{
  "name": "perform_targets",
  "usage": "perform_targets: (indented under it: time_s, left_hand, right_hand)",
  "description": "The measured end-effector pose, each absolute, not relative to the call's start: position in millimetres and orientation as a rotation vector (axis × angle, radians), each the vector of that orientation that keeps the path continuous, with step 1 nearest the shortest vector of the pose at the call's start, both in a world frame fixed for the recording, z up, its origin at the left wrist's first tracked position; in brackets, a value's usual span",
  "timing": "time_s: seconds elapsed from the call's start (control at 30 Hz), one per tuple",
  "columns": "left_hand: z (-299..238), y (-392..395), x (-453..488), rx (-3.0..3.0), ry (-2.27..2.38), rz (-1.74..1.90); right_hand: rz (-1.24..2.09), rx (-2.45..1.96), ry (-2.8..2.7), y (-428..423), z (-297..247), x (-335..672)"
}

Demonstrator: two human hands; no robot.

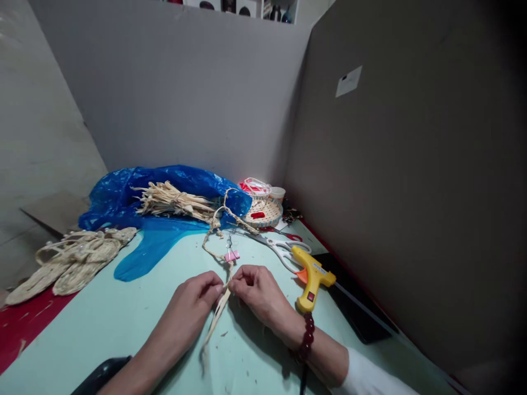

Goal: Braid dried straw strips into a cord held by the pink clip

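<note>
Both hands meet at the middle of the table over a pale braided straw cord [211,251]. My left hand [193,300] pinches loose strands at the cord's near end between thumb and fingers. Opposite it, my right hand [259,291] pinches the same spot, fingertips almost touching the left ones. Just beyond the fingers a pink binder clip [231,255] grips the cord. Past the clip, the finished braid curves away toward the back. Loose straw strands [218,318] hang toward me below the fingers.
Behind lies a straw bundle [173,200] on a blue plastic bag [156,263]. Woven sandals [88,255] lie at left. On the right are white-handled scissors [284,253], a yellow glue gun [315,277], a black flat object [358,307] and a woven basket [267,213]. Grey panels stand behind and right.
</note>
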State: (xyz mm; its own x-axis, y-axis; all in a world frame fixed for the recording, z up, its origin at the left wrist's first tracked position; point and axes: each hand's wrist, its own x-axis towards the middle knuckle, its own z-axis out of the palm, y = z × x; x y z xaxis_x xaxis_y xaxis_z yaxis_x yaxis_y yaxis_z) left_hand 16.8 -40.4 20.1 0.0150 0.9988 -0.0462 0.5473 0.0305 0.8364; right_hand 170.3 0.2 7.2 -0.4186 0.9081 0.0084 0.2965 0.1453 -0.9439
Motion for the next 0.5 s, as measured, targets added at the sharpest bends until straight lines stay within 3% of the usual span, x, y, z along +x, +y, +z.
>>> perform_targets:
  time_s: [0.17, 0.3, 0.5]
  left_hand:
    - [30, -50, 23, 1.789, 1.788, 0.785]
    - [20, -62, 35, 2.074, 1.867, 0.652]
    - [9, -74, 47, 2.428, 2.000, 0.152]
  right_hand:
    - [0.964, -1.117, -1.946, -4, 8, 170]
    - [1.142, -1.087, -1.889, -3, 5, 171]
    - [1.294, -1.127, -1.842, -1, 3, 172]
